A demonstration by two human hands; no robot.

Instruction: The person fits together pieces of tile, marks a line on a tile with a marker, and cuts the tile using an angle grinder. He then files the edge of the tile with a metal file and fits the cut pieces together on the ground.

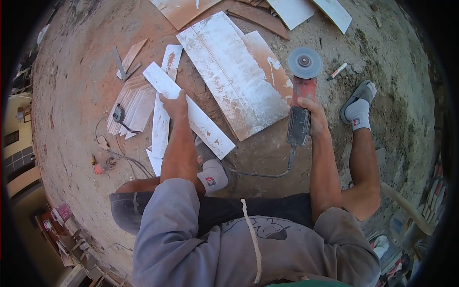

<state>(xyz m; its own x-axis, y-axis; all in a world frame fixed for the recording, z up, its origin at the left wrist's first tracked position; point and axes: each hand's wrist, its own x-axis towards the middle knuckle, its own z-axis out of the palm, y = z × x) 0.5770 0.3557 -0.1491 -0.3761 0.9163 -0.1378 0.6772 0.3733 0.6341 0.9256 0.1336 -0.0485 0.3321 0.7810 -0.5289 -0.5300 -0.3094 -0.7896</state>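
Observation:
My left hand (175, 104) grips a long, narrow white tile strip (203, 122) by its edge, and the strip slants across my left foot. Under and beside it lies another white strip (161, 125). In my right hand (313, 115) is a red and black angle grinder (301, 112), with its round disc (305, 62) pointing away from me and its cord trailing from the rear. Between my hands, a large white tile (224, 71) with a scored line lies on a stack on the ground.
Cut tile pieces (135, 105) fan out at the left with a tape measure (118, 114) on them. A red tool (104, 166) lies nearer. A marker (337, 71) is beside the disc. More tiles (294, 13) lie at the far side.

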